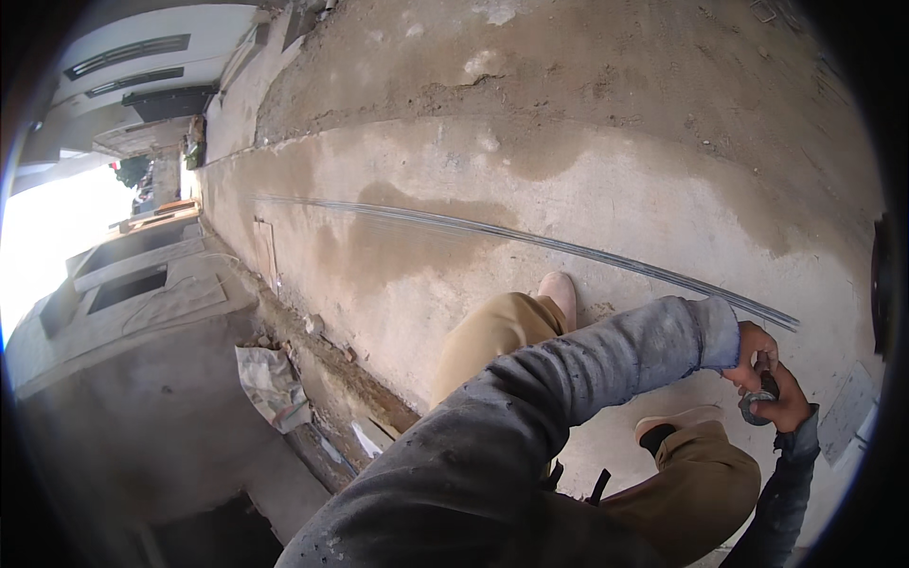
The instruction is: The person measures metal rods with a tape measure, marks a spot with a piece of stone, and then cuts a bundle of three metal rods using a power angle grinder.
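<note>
At the right, my left hand (753, 350) and my right hand (788, 409) are close together, closed around a small dark object with a round greyish part (756, 405); I cannot make out exactly what it is. A bundle of long, thin grey metal rods (606, 264) lies on the pale concrete just beyond my feet and hands, running from near my hands toward the far left.
Damp sandy ground (587, 66) borders the concrete (663, 199). Along the left are a rubble-lined edge, a crumpled sack (270, 388), a board (265, 254) and building walls (123, 369). A grey flat piece (847, 412) lies at the far right.
</note>
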`<control>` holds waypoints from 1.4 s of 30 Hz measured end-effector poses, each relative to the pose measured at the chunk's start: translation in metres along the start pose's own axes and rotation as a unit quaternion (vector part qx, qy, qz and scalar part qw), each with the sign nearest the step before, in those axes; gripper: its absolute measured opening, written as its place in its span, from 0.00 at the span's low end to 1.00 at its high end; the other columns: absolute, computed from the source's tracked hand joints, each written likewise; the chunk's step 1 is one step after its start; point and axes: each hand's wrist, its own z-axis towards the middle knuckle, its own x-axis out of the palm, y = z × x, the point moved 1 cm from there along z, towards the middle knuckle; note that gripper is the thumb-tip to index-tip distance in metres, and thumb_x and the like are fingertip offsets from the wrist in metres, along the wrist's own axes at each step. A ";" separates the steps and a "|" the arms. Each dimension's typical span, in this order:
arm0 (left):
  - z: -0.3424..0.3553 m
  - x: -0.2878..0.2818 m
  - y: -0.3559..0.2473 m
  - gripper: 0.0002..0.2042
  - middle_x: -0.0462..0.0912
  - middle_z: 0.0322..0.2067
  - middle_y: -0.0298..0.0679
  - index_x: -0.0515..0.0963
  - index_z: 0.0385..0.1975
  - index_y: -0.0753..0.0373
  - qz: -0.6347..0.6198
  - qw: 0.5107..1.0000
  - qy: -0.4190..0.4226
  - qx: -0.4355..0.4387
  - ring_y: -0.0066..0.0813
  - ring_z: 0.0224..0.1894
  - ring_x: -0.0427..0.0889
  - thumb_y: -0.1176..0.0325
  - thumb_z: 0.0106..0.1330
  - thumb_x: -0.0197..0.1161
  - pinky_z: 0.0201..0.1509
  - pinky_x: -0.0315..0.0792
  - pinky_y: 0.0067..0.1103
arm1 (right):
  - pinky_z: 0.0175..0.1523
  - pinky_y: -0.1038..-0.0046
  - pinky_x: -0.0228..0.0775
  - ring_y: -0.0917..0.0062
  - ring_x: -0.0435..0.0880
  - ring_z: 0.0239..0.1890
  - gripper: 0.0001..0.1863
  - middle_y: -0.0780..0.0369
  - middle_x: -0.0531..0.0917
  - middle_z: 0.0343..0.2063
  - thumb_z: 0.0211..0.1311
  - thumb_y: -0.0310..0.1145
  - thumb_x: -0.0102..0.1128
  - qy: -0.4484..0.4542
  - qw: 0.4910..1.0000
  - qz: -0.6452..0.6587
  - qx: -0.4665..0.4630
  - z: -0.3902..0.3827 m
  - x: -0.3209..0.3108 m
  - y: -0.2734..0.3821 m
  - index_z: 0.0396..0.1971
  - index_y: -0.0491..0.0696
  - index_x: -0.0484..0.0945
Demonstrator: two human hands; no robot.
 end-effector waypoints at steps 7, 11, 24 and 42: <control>-0.204 0.059 -0.010 0.15 0.75 0.33 0.43 0.65 0.37 0.66 -0.336 0.900 -0.221 -0.169 0.29 0.33 0.78 0.78 0.51 0.62 0.34 0.77 0.22 | 0.47 0.61 0.64 0.54 0.70 0.42 0.34 0.48 0.70 0.39 0.41 0.33 0.60 -0.054 0.934 -0.341 -0.091 -0.025 0.206 0.140 0.50 0.40 0.56; -0.318 0.073 -0.100 0.19 0.77 0.30 0.40 0.64 0.39 0.65 -0.416 0.866 -0.232 -0.153 0.25 0.32 0.76 0.76 0.50 0.65 0.36 0.74 0.19 | 0.45 0.60 0.65 0.53 0.69 0.43 0.37 0.48 0.70 0.39 0.40 0.39 0.63 -0.094 0.934 -0.329 -0.103 -0.077 0.289 0.235 0.49 0.39 0.58; -0.435 0.026 -0.362 0.15 0.74 0.39 0.42 0.63 0.46 0.68 -0.229 0.952 -0.193 0.063 0.27 0.42 0.75 0.82 0.58 0.50 0.45 0.71 0.21 | 0.48 0.75 0.64 0.76 0.72 0.43 0.28 0.60 0.73 0.40 0.47 0.29 0.60 0.005 0.988 0.072 -0.139 -0.151 0.340 0.426 0.49 0.40 0.61; -0.216 -0.114 -0.514 0.19 0.73 0.27 0.39 0.58 0.40 0.67 0.077 0.983 -0.139 -0.093 0.22 0.30 0.75 0.78 0.53 0.61 0.30 0.71 0.18 | 0.46 0.64 0.65 0.56 0.73 0.41 0.27 0.50 0.71 0.38 0.50 0.45 0.58 -0.315 0.891 -0.211 -0.248 -0.149 0.147 0.535 0.49 0.51 0.62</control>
